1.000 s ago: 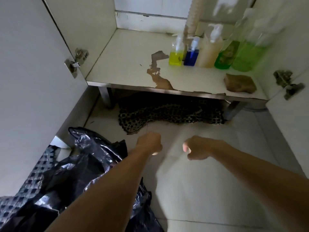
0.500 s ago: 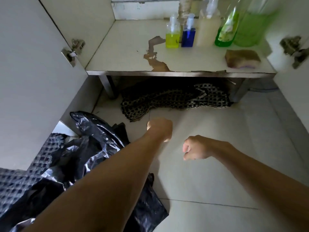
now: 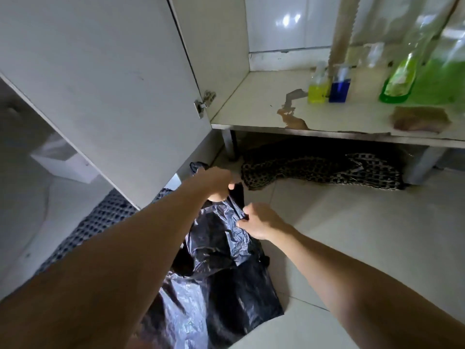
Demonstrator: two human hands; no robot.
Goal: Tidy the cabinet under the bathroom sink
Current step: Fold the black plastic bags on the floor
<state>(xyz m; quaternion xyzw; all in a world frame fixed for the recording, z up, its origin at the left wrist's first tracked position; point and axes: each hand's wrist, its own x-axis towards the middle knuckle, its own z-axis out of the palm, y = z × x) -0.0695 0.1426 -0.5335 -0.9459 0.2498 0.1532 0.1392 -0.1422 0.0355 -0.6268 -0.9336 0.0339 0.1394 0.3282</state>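
Observation:
A black plastic bag (image 3: 221,280) lies crumpled on the tiled floor in front of the open cabinet. My left hand (image 3: 216,181) grips the bag's upper edge. Just below and to the right, my right hand (image 3: 259,220) pinches a fold of the same bag. On the cabinet's shelf (image 3: 254,107) stand a yellow bottle (image 3: 318,90), a blue bottle (image 3: 339,90) and green bottles (image 3: 400,81), with a brown sponge (image 3: 420,119) near the front edge.
The cabinet's left door (image 3: 105,84) stands open beside my left arm. A dark patterned cloth (image 3: 324,170) lies on the floor under the shelf. A chequered mat (image 3: 100,217) lies at the left. The shelf's surface has a peeled brown patch (image 3: 292,117).
Both hands moved left and down from above the bare floor onto the black bag and took hold of it. The view swung left, bringing more of the door into sight.

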